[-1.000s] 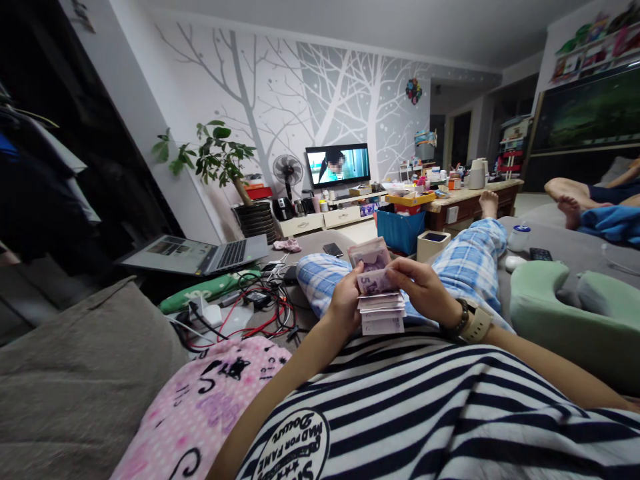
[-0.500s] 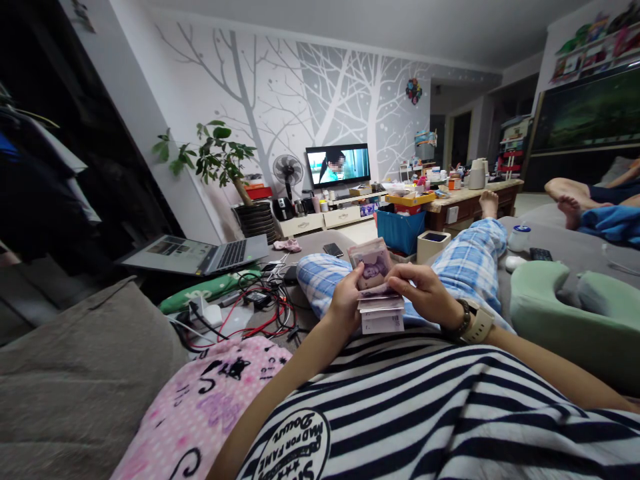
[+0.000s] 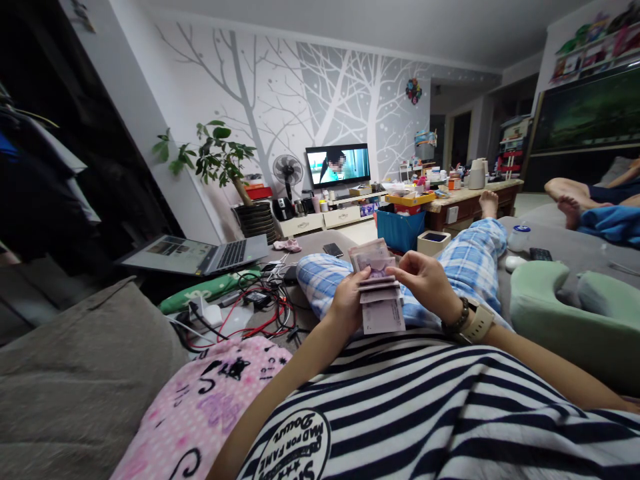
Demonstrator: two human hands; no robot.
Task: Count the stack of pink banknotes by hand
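Note:
A stack of pinkish banknotes (image 3: 383,317) is held over my lap, with several notes folded down toward my striped shirt. My left hand (image 3: 349,297) grips the stack from its left side, thumb lying on top. At the stack's upper right, my right hand (image 3: 425,283) pinches the edge of a note between thumb and forefinger, its other fingers curled. On that wrist are a dark bead bracelet (image 3: 461,317) and a pale watch (image 3: 477,323). Below the hands lie my legs in blue plaid trousers (image 3: 467,257).
To the left are an open laptop (image 3: 200,257), tangled cables (image 3: 275,310) and a pink blanket (image 3: 215,400). A green neck pillow (image 3: 535,300), a lidded jar (image 3: 519,238) and a remote (image 3: 541,255) lie right. A phone (image 3: 333,250) rests ahead. Another person's legs (image 3: 570,197) show far right.
My right hand has risen slightly, bringing up the edge of a note that now partly covers the portrait on the stack. More of the folded-down notes shows below. My left hand stays nearly in place.

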